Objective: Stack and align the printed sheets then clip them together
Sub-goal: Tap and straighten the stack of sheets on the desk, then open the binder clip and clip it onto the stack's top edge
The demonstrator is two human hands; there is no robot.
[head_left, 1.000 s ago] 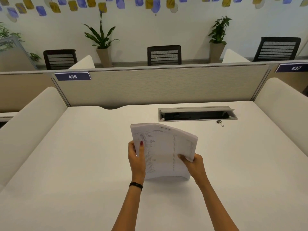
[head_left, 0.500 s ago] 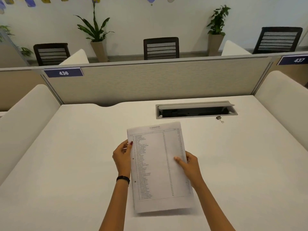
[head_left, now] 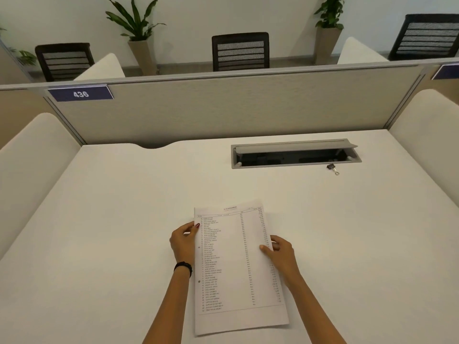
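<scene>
Steadying the printed sheets [head_left: 238, 266] flat on the desk [head_left: 111, 219], left hand [head_left: 183, 242] and right hand [head_left: 280, 252] grip opposite long edges, apparently squaring them, binder clip [head_left: 332, 168] waiting at two o'clock.

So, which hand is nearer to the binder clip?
Right. The right hand holds the sheets' right edge, on the binder clip's side; the left hand is across the sheets, farther away.

Matt paper sheets [head_left: 236, 266] on a smooth matt desk [head_left: 124, 219], metal binder clip [head_left: 332, 168]
</scene>
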